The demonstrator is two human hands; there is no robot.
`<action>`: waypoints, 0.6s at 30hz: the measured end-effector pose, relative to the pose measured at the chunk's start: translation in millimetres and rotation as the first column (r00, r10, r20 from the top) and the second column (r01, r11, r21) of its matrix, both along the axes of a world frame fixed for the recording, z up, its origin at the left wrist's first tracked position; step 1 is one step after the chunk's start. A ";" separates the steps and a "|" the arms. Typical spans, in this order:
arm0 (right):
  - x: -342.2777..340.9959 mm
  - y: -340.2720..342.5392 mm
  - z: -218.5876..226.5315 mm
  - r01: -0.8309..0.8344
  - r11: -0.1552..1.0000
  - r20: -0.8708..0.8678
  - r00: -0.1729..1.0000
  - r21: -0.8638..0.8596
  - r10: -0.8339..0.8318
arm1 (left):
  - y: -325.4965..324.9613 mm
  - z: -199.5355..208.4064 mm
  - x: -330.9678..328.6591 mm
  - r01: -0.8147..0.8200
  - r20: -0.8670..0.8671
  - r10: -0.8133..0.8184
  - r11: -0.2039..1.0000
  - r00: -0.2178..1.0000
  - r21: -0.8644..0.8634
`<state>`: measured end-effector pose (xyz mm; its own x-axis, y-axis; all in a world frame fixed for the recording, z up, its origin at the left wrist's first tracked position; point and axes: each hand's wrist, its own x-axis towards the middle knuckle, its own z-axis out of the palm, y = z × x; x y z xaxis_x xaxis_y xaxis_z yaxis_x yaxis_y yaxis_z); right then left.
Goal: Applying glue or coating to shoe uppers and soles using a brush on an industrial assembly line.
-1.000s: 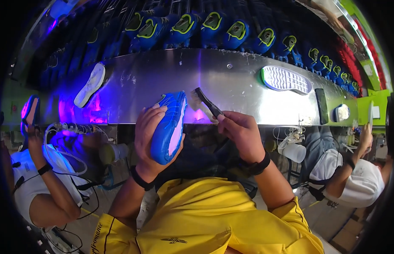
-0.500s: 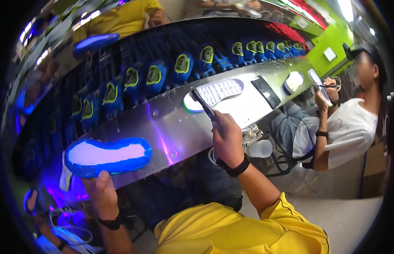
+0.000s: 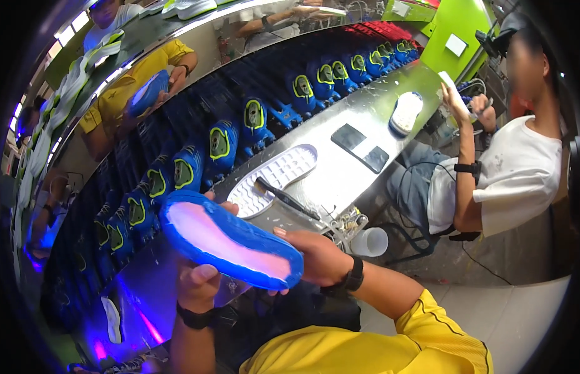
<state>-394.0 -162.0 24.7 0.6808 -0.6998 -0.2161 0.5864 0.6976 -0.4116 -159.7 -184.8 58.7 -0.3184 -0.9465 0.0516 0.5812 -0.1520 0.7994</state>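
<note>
Both hands grip the blue shoe upper with pink-glowing underside point(image 3: 231, 240) above the steel bench's near edge point(image 3: 340, 187): left hand point(image 3: 199, 280) beneath, right hand point(image 3: 318, 258) at its right end, long axis running left-right

The blue shoe point(image 3: 231, 240) at frame centre covers most of your right hand point(image 3: 315, 258) and the fingers of your left hand point(image 3: 199, 280). The brush point(image 3: 287, 198) head is too small to resolve. Your yellow sleeve point(image 3: 377, 343) is cut off at the lower edge. The seated person point(image 3: 508, 174) at right has a blurred face.
</note>
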 end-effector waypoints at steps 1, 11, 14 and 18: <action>0.8 -2.3 -0.6 0.133 0.990 -0.045 0.990 0.037 -0.131 | -5.3 0.7 -4.2 -0.005 0.000 0.005 1.000 1.000 -0.005; -56.7 -114.5 26.1 0.416 0.794 -0.439 0.671 -0.443 -0.597 | -12.6 -1.4 -7.3 -0.068 0.050 0.065 0.995 0.997 0.069; -81.5 -205.4 13.3 0.325 0.714 -0.635 0.326 -0.621 -0.700 | 16.7 -3.7 21.5 -0.081 0.189 0.066 0.994 0.980 0.076; -76.7 -313.5 -7.2 -0.063 0.682 -0.621 -0.359 -0.729 -0.697 | 58.5 -5.2 64.1 -0.127 0.324 0.082 0.984 0.943 0.122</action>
<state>-470.7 -475.5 17.5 -0.4013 -0.9036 0.1498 -0.6377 0.1582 -0.7538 -95.6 -126.4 53.6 -0.1956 -0.9657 -0.1707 0.3202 -0.2274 0.9196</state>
